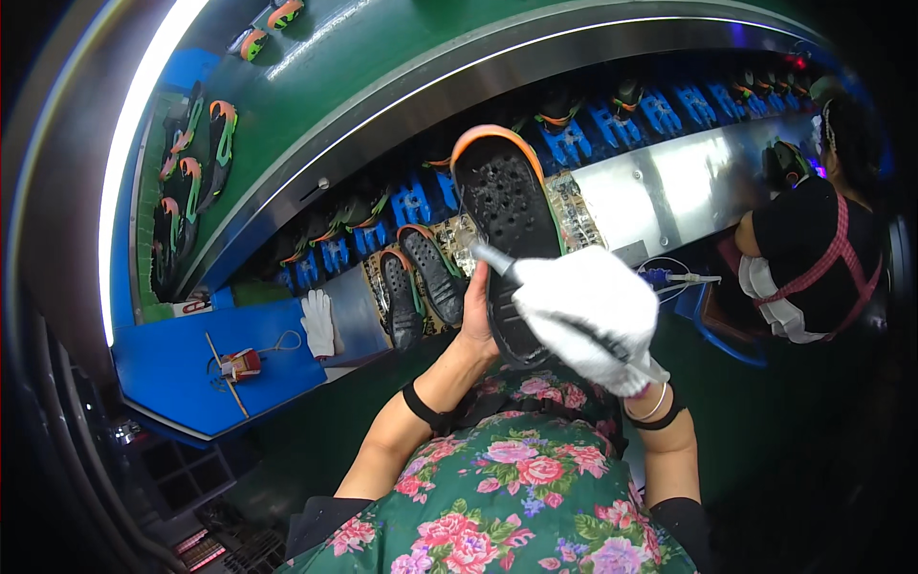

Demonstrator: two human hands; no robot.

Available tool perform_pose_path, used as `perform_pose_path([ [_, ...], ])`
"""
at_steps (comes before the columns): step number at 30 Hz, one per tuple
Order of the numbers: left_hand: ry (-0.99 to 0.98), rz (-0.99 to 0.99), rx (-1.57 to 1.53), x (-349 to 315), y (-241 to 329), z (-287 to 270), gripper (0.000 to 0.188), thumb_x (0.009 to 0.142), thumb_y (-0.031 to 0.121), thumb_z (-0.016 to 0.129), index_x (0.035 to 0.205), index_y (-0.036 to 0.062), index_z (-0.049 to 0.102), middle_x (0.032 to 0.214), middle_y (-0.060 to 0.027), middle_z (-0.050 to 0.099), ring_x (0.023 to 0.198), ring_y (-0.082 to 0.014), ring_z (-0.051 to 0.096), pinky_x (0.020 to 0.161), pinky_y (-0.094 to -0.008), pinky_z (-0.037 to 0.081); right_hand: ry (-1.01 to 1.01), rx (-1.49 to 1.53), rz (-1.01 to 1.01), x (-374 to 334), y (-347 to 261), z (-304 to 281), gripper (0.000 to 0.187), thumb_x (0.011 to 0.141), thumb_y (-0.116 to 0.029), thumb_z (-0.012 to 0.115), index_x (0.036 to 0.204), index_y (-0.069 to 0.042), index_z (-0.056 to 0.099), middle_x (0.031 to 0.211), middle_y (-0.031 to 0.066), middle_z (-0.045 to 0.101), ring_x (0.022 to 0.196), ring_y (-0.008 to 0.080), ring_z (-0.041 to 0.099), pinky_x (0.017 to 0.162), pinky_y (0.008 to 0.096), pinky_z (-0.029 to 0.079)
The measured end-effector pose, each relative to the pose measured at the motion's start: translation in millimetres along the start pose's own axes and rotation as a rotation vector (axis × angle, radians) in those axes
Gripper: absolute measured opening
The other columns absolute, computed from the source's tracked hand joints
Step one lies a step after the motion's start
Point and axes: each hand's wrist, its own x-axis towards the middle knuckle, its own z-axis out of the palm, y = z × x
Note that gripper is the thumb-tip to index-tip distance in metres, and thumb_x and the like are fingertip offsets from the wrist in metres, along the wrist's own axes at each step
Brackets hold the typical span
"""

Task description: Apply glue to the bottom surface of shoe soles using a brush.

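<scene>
Carefully, we hold the black sole (512,206) just beyond our hands, its left edge gripped by the bare left hand (477,320); the gloved right hand (591,311) is closed around a grey tool (499,262). If our left grip loosened, the sole might twist and the tool skid toward two similar soles (427,273) leftward.

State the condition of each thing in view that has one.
Left hand: bare, gripping black sole
Right hand: gloved, closed around slim tool
Black sole: held, perforated side showing
Slim tool: held
Other two soles: lying side by side
Loose glove: unworn
Light strip: lit
</scene>
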Motion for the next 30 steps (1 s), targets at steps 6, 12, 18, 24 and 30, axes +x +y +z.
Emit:
perform_pose_path([
  [6,-0.2,0.015,0.118,15,12,26,0.099,0.094,0.078,0.042,0.154,0.0003,0.035,0.152,-0.0235,0.047,0.135,-0.0418,0.053,0.11,-0.0596,0.045,-0.027,-0.134,-0.031,-5,-5,10,0.036,0.08,-0.002,0.076,0.116,-0.006,0.076,0.118,0.0121,0.074,0.106,0.0298,0.07,0.095,0.0408,0.055],
  [12,-0.17,0.207,-0.142,26,13,45,0.103,0.089,0.086,0.037,0.153,0.0055,0.036,0.142,-0.0278,0.054,0.122,-0.0447,0.062,0.103,-0.0606,0.051,0.174,-0.042,0.012,-3,2,12,0.026,0.077,0.002,0.079,0.102,-0.004,0.077,0.104,0.0153,0.077,0.091,0.028,0.073,0.081,0.0372,0.057],
  [18,-0.266,0.08,-0.133,34,23,36,0.101,0.089,0.087,0.037,0.154,0.0106,0.036,0.138,-0.0273,0.057,0.107,-0.047,0.067,0.094,-0.0589,0.056,0.025,0.142,-0.014,-4,-6,12,0.03,0.074,0.001,0.08,0.103,-0.006,0.078,0.106,0.0126,0.077,0.091,0.0284,0.073,0.078,0.0377,0.057],
  [24,-0.309,0.1,-0.146,38,30,36,0.101,0.087,0.087,0.042,0.154,0.011,0.037,0.138,-0.0293,0.057,0.107,-0.0495,0.067,0.089,-0.0593,0.058,-0.052,-0.023,-0.109,-14,-3,16,0.038,0.078,-0.001,0.079,0.115,-0.01,0.077,0.114,0.012,0.076,0.097,0.0279,0.073,0.078,0.0363,0.057],
  [30,-0.327,0.083,-0.156,40,36,30,0.103,0.086,0.087,0.046,0.152,0.0088,0.039,0.138,-0.0322,0.055,0.107,-0.0515,0.066,0.087,-0.0606,0.059,0.066,0.098,-0.062,-12,11,3,0.03,0.074,-0.002,0.085,0.102,-0.011,0.079,0.1,0.01,0.077,0.086,0.0253,0.073,0.075,0.0356,0.058],
])
